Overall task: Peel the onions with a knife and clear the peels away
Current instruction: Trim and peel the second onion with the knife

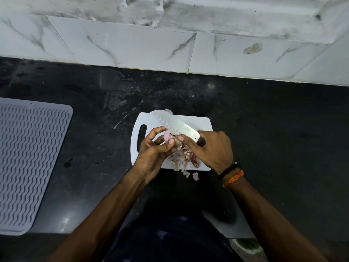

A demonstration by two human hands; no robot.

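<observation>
My left hand (153, 150) holds a small pink onion (167, 135) between thumb and fingers, above a white cutting board (200, 124). My right hand (211, 148) grips the dark handle of a wide knife (175, 125), whose blade points up and left across the onion. The right thumb presses papery skin against the blade beside the onion. A heap of pink and beige peels (184, 157) lies on the board under my hands. Another onion (168, 111) peeks out behind the blade tip at the board's far edge.
The board lies on a dark stone counter (273, 129) against a white marbled tile wall (132, 46). A grey ribbed drying mat (28, 159) lies at the left. Two loose peel bits (195, 175) sit on the counter just off the board's near edge.
</observation>
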